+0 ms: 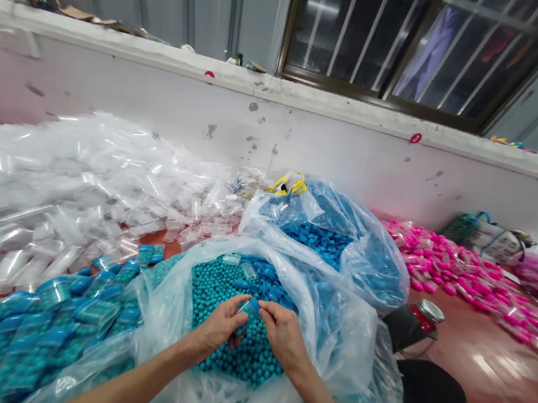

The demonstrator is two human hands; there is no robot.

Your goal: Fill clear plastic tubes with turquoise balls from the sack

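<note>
My left hand [225, 321] is closed around a small clear plastic container [250, 308] with a blue top. My right hand [283, 333] pinches at the right side of that blue top; its fingertips partly cover what they grip. Both hands are over a large translucent plastic bag [169, 281] spread open. Inside it lie many teal beads [213, 287] and, toward the back right, a heap of blue plastic caps [269, 282]. A couple of small clear containers [248, 271] rest on top of these pieces. How full the held container is cannot be made out.
Filled teal containers with blue caps [53, 294] are piled at left, before a big heap of clear containers [75, 179]. Behind stands another bag [376, 258] of blue pieces. Pink pieces [470, 275], a lidded jar [429, 313] and a black stool-like seat [432, 394] are at right.
</note>
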